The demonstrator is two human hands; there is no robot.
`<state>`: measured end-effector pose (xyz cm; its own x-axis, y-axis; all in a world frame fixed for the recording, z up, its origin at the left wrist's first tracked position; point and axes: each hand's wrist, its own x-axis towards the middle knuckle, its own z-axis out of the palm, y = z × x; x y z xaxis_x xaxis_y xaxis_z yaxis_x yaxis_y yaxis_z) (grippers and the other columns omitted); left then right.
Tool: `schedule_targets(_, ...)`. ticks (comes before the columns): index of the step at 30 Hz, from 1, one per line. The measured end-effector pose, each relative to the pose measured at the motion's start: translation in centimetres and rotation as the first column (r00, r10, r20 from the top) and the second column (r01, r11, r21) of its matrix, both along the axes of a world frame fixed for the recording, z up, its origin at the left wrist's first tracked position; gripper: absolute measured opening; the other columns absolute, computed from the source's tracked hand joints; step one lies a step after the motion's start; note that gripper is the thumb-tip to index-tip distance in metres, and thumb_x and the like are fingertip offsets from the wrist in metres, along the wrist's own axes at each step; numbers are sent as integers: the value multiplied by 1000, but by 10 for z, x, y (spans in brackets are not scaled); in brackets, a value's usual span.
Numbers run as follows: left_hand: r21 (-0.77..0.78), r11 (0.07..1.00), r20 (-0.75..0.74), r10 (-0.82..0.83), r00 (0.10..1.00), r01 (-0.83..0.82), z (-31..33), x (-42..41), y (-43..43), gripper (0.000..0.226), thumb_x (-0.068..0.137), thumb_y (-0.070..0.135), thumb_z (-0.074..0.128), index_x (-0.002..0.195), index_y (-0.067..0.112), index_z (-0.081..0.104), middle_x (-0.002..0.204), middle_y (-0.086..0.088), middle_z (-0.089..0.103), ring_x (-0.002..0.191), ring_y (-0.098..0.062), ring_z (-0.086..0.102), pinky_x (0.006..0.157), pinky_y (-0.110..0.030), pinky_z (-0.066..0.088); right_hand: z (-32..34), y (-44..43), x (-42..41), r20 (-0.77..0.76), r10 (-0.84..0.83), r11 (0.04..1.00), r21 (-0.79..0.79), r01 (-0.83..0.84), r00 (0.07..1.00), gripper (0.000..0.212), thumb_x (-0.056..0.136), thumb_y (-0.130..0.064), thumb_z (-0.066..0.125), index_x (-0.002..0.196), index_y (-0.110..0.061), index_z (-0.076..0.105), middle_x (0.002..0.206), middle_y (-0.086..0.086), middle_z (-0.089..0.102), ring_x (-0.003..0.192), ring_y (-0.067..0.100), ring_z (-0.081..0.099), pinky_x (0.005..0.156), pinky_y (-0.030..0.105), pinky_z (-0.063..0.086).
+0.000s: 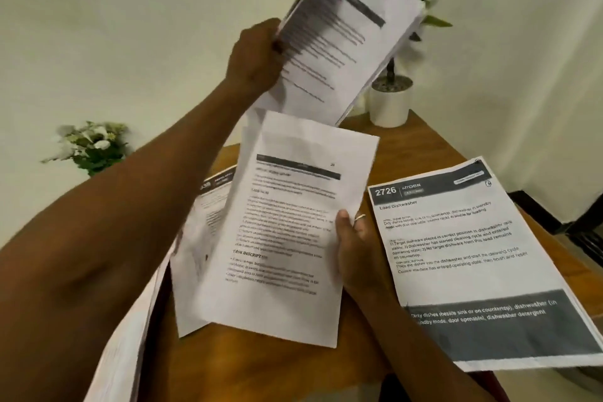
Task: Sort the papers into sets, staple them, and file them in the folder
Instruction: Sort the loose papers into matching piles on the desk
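In the upper centre the left hand (pixel 257 55) grips a blurred bundle of papers (pixel 342 29), its top cut off. At centre the right hand (pixel 354 248) holds a second set (pixel 277 232), thumb on top. The left arm partly hides a stack (pixel 124 352) at lower left.

So the left hand (pixel 257 55) grips a blurry stack of pages (pixel 339 33) up in the air, in front of the potted plant (pixel 390 101). The right hand (pixel 354 248), ring on one finger, pinches a second stack (pixel 280 225) by its right edge over the wooden table (pixel 391 147). A "Load Dishwasher" sheet (pixel 473 258) lies flat just to the right, and there are more papers (pixel 208 202) under the left arm.
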<state>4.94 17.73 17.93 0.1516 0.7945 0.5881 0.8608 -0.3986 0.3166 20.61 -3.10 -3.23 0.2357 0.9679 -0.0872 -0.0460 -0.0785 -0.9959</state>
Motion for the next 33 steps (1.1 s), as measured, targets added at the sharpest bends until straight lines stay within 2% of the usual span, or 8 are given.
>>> schedule_targets(4,-106,992,301,-36,953,70,0,-62,-83,8,84,24,58,85,22,66,91,-1,69,83,-16,63,71,-30,47,23,-3,12,-212,2,992,122,25,977,19,107,-28,49,102,-23,67,99,-11,77,97,14,74,81,35,61)
schedule_targets(6,-186,977,499,-1,867,108,-15,-85,-126,11,81,34,66,89,32,74,99,0,74,91,-18,69,83,-38,57,43,-2,22,-272,48,992,122,-15,961,16,106,-23,51,101,-19,66,95,-8,78,97,19,75,78,35,62)
schedule_targets(10,-274,954,743,126,658,126,-57,-103,-184,25,89,28,75,113,19,73,107,-4,76,105,-27,73,89,-43,60,63,-10,43,-102,181,979,110,-169,978,14,103,-31,56,103,-20,64,95,-6,78,95,22,75,83,43,60)
schedule_targets(13,-341,936,758,221,613,84,-80,-97,-227,13,99,19,65,111,22,69,100,3,78,95,-11,76,88,-39,62,61,-26,57,-15,247,966,82,-245,969,15,104,-33,53,109,-25,65,98,-6,78,92,20,76,86,48,60)
schedule_targets(15,-402,913,754,287,591,68,-94,-96,-251,23,99,30,66,121,22,67,110,4,77,100,-16,74,95,-50,58,54,-37,63,42,252,965,62,-254,967,17,104,-34,53,110,-26,66,101,-5,78,94,21,75,91,53,58)
schedule_targets(23,-474,881,733,394,554,0,-120,-89,-299,31,98,37,66,126,27,63,117,5,73,105,-21,71,98,-53,55,39,-63,65,99,249,966,41,-254,964,18,105,-28,53,106,-23,70,103,-6,78,100,19,73,100,56,52)
schedule_targets(29,-453,891,756,370,540,24,-131,-87,-307,20,98,32,66,118,30,64,111,9,73,97,-14,71,88,-41,58,39,-63,59,68,269,960,65,-274,961,20,106,-25,52,113,-22,70,109,-4,77,105,19,72,102,52,51)
schedule_targets(33,-452,891,755,354,551,48,-151,-82,-312,14,98,26,66,105,36,60,87,24,72,78,1,72,69,-21,56,36,-61,55,72,277,958,59,-281,958,20,102,-37,57,111,-26,72,109,-4,77,105,20,72,101,53,52)
